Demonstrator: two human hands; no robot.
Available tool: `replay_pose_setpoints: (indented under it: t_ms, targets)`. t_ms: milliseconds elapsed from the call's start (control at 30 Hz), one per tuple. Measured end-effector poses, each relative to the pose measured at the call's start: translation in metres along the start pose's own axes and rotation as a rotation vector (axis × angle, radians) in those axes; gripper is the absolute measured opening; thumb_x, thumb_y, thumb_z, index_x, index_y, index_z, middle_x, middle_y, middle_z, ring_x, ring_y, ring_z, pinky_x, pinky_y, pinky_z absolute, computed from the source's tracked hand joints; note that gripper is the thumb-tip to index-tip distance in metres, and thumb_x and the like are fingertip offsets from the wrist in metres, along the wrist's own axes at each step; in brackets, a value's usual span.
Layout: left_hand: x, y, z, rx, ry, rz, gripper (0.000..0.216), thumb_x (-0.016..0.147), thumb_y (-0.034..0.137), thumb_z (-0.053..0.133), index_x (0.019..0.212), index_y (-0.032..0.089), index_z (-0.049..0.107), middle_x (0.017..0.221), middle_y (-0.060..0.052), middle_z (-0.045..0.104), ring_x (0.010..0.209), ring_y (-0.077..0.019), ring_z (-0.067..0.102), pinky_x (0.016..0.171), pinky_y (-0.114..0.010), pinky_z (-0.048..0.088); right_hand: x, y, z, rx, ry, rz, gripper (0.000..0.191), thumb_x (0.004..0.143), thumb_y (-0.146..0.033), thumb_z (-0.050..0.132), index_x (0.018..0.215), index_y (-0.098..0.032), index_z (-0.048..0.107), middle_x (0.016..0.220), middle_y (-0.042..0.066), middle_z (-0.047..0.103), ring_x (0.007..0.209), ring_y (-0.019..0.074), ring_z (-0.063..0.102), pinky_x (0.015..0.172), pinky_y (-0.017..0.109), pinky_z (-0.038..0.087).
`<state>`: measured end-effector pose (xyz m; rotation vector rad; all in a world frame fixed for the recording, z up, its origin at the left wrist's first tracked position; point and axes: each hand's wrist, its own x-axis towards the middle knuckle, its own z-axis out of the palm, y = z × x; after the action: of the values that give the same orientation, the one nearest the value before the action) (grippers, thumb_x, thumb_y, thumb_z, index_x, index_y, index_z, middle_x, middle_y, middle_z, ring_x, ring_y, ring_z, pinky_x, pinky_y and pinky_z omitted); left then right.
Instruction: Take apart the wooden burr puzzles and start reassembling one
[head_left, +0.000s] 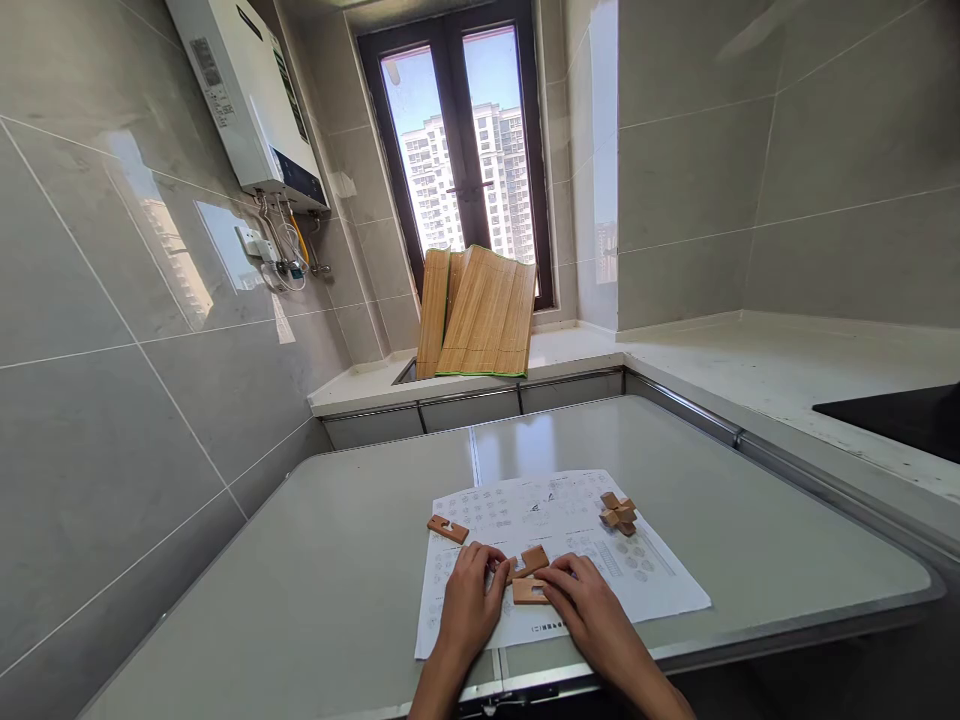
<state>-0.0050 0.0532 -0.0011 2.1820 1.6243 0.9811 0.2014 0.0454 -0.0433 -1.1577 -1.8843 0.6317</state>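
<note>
Low in the head view, my left hand (474, 590) has its fingers pinched at the left end of a notched wooden puzzle piece (534, 558). My right hand (589, 605) closes its fingertips on the right end of another flat wooden puzzle piece with a slot (524, 592), just in front of the first. Part of each piece is hidden by the fingers. Both are over a printed instruction sheet (457, 600). A third notched wooden piece (448, 529) lies at the sheet's left edge, and an assembled wooden burr puzzle (619, 513) sits on its right side.
The sheet rests on a pale glossy table (337, 560) with a seam down the middle. A white counter (750, 370) runs behind and to the right. A folded bamboo mat (487, 315) leans before the window, and a water heater (255, 100) hangs on the left wall.
</note>
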Motion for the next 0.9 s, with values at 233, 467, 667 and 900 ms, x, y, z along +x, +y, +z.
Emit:
replay_pose_setpoints:
  t_ms: [233, 467, 667, 900]
  targets:
    - [0.0, 0.0, 0.001, -0.005, -0.015, 0.022, 0.023, 0.099, 0.036, 0.05, 0.092, 0.024, 0.068, 0.099, -0.007, 0.066, 0.099, -0.0261, 0.063, 0.089, -0.041, 0.05, -0.001, -0.002, -0.002, 0.046, 0.028, -0.014, 0.028, 0.099, -0.032, 0.052, 0.113, -0.032, 0.076, 0.109, 0.009, 0.066, 0.109, 0.0292, 0.059, 0.095, 0.042, 0.05]
    - [-0.003, 0.012, -0.006, -0.037, -0.054, 0.075, 0.02, 0.099, 0.036, 0.053, 0.1, 0.026, 0.07, 0.105, -0.008, 0.066, 0.103, -0.0254, 0.062, 0.094, -0.041, 0.05, 0.0, -0.002, -0.004, 0.14, 0.071, 0.028, 0.02, 0.095, -0.033, 0.056, 0.103, -0.029, 0.074, 0.106, 0.008, 0.067, 0.106, 0.0287, 0.061, 0.094, 0.04, 0.05]
    - [-0.008, 0.024, -0.01, -0.053, -0.188, 0.199, 0.021, 0.088, 0.036, 0.072, 0.109, 0.032, 0.073, 0.127, -0.007, 0.064, 0.122, -0.0291, 0.056, 0.105, -0.044, 0.046, 0.001, -0.001, -0.011, 0.24, 0.082, 0.075, 0.021, 0.097, -0.034, 0.053, 0.103, -0.024, 0.07, 0.107, 0.008, 0.068, 0.099, 0.026, 0.066, 0.087, 0.037, 0.053]
    - [-0.007, 0.018, -0.007, -0.027, -0.203, 0.195, 0.023, 0.088, 0.033, 0.072, 0.111, 0.031, 0.072, 0.126, -0.007, 0.067, 0.118, -0.0287, 0.059, 0.103, -0.045, 0.048, 0.002, 0.001, -0.011, 0.297, 0.125, 0.075, 0.022, 0.094, -0.032, 0.054, 0.106, -0.023, 0.07, 0.113, 0.01, 0.068, 0.106, 0.0263, 0.066, 0.09, 0.036, 0.056]
